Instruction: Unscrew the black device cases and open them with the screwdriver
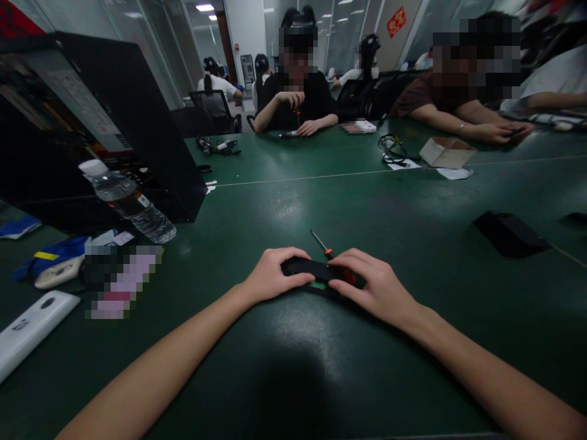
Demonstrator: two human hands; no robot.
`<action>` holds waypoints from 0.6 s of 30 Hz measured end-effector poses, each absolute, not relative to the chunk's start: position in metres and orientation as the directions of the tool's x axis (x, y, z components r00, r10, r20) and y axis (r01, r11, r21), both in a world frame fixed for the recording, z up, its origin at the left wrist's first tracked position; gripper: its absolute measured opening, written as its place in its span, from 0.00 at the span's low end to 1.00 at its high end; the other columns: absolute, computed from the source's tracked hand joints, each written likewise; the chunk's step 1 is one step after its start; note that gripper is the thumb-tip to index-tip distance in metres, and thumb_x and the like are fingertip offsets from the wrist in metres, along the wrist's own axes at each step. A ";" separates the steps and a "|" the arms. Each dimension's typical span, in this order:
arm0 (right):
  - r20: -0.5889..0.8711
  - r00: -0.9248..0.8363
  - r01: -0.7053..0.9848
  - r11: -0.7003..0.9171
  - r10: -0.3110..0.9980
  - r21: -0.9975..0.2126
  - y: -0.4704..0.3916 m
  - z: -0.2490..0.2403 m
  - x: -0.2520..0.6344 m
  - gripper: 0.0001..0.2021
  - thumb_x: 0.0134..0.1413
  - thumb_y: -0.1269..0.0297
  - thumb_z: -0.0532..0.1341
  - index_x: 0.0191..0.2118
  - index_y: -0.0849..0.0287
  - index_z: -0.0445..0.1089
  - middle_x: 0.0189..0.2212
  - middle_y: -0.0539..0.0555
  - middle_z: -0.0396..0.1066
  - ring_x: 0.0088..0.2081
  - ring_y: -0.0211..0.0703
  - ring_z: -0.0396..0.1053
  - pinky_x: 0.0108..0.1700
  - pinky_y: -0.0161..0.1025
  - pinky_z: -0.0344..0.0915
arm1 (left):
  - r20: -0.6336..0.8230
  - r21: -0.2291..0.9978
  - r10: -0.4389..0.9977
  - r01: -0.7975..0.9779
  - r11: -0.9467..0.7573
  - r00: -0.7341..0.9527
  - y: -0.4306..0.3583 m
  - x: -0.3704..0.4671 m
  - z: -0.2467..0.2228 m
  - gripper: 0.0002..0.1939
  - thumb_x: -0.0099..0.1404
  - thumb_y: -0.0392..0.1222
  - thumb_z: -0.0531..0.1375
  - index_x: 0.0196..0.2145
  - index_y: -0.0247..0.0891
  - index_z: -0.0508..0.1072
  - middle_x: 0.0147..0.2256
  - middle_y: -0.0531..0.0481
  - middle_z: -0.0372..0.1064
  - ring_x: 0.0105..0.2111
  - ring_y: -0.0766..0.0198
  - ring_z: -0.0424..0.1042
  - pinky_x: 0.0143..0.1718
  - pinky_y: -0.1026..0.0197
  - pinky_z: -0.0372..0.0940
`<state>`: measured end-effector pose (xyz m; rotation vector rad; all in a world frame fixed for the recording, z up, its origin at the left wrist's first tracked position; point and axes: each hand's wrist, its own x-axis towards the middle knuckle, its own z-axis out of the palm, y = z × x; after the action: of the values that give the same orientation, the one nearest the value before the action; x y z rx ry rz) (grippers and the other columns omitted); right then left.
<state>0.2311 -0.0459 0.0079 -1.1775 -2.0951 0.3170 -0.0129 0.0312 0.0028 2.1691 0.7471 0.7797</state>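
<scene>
A long black device casing (306,267) lies on the green table, with a bit of green circuit board showing along its near side. Around its left end my left hand (277,275) is closed, thumb in front and fingers behind. My right hand (373,284) grips the right part of the same casing between thumb and fingers. Just behind the casing is a screwdriver (328,252) with an orange and black handle, its metal tip pointing away to the left; part of its handle is hidden by my right hand.
At the left stand a black computer case (137,122) and a water bottle (132,205), near a white device (34,327). A black block (510,233) lies right, a small box (447,153) farther back. People sit across the green table (257,201).
</scene>
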 end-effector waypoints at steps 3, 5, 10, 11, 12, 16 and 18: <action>0.470 -0.332 0.634 0.563 0.817 -0.530 -0.046 0.009 0.231 0.10 0.67 0.61 0.59 0.47 0.58 0.74 0.41 0.58 0.76 0.42 0.45 0.75 0.44 0.42 0.73 | 0.237 0.843 0.767 0.266 -0.467 0.596 0.035 -0.013 0.000 0.14 0.67 0.50 0.63 0.41 0.36 0.80 0.38 0.48 0.79 0.37 0.59 0.77 0.41 0.60 0.68; 0.485 -0.320 0.627 0.566 0.814 -0.535 -0.044 0.009 0.231 0.09 0.68 0.64 0.57 0.47 0.58 0.74 0.41 0.57 0.76 0.42 0.44 0.75 0.44 0.41 0.74 | 0.193 0.895 0.819 0.246 -0.373 0.540 0.039 -0.013 -0.003 0.16 0.70 0.51 0.59 0.39 0.35 0.80 0.35 0.47 0.79 0.35 0.60 0.76 0.38 0.60 0.67; 0.502 -0.314 0.630 0.572 0.806 -0.526 -0.039 0.005 0.231 0.09 0.68 0.68 0.57 0.47 0.59 0.74 0.40 0.56 0.77 0.41 0.43 0.75 0.43 0.40 0.74 | 0.160 0.932 0.846 0.206 -0.300 0.508 0.043 -0.011 -0.007 0.16 0.69 0.49 0.59 0.36 0.33 0.79 0.32 0.48 0.76 0.34 0.61 0.73 0.36 0.62 0.65; 0.503 -0.308 0.635 0.568 0.808 -0.523 -0.039 0.003 0.231 0.08 0.67 0.67 0.58 0.47 0.59 0.73 0.40 0.56 0.77 0.40 0.43 0.75 0.43 0.40 0.74 | 0.158 0.934 0.844 0.202 -0.297 0.512 0.043 -0.010 -0.008 0.16 0.69 0.49 0.59 0.35 0.33 0.79 0.32 0.49 0.75 0.33 0.62 0.72 0.36 0.62 0.64; 0.502 -0.299 0.642 0.561 0.811 -0.523 -0.039 0.002 0.232 0.09 0.67 0.67 0.58 0.48 0.60 0.73 0.39 0.56 0.76 0.40 0.42 0.75 0.42 0.40 0.74 | 0.155 0.936 0.843 0.195 -0.291 0.514 0.042 -0.010 -0.008 0.16 0.69 0.49 0.59 0.35 0.33 0.79 0.32 0.49 0.75 0.33 0.62 0.72 0.36 0.63 0.64; 0.500 -0.264 0.661 0.532 0.825 -0.529 -0.039 -0.003 0.232 0.14 0.66 0.65 0.60 0.55 0.61 0.70 0.38 0.56 0.76 0.37 0.42 0.74 0.41 0.39 0.74 | 0.157 0.950 0.838 0.152 -0.273 0.522 0.041 -0.009 -0.008 0.15 0.68 0.49 0.61 0.36 0.33 0.79 0.33 0.48 0.76 0.34 0.62 0.73 0.37 0.63 0.65; 0.499 -0.252 0.658 0.525 0.829 -0.540 -0.040 -0.003 0.230 0.16 0.66 0.66 0.60 0.57 0.61 0.69 0.39 0.55 0.76 0.37 0.41 0.75 0.42 0.39 0.74 | 0.157 0.956 0.840 0.135 -0.262 0.519 0.041 -0.009 -0.009 0.15 0.68 0.49 0.61 0.37 0.33 0.79 0.33 0.48 0.77 0.34 0.62 0.73 0.38 0.63 0.65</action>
<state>0.2302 -0.0397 -0.0035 -1.2089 -1.9956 0.2824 -0.0091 0.0408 -0.0087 1.7217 0.8271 0.8481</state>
